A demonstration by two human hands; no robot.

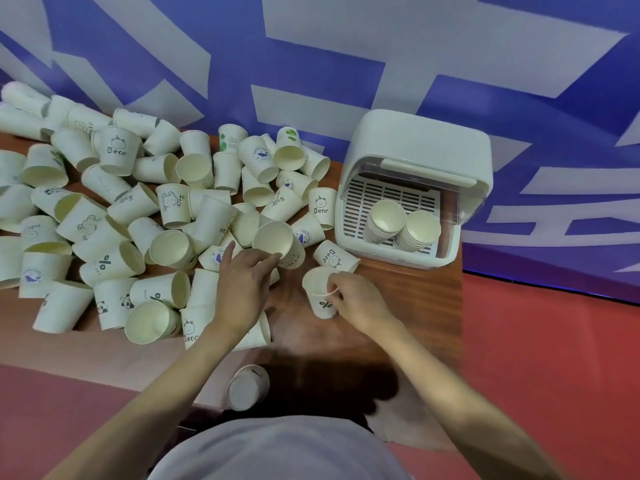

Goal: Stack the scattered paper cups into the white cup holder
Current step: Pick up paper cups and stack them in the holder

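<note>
On the wooden desk (398,306), near its right end, the right hand (360,301) holds an upright paper cup (320,296) marked "%". Its grip is a pinch: thumb and fingertips curl over the cup's right rim and wall, wrist bent, forearm running back toward the near right. The left hand (242,285) reaches forward from the near left, palm down, fingers extended and slightly spread. Its fingertips touch the rim of a tilted cup (275,242) whose open mouth faces the camera; this grip closes on nothing. Left of both hands, the scattered paper cups (121,209) cover most of the desk, some upright, many on their sides, several printed "Bear" or "Hi". One "Bear" cup (334,256) lies on its side just beyond the held cup. At the far right of the desk stands the white cup holder (415,188), lid raised, its slotted tray carrying two short cup stacks (403,223) side by side. Another cup stack (247,388) rests at the near desk edge, between the forearms.
</note>
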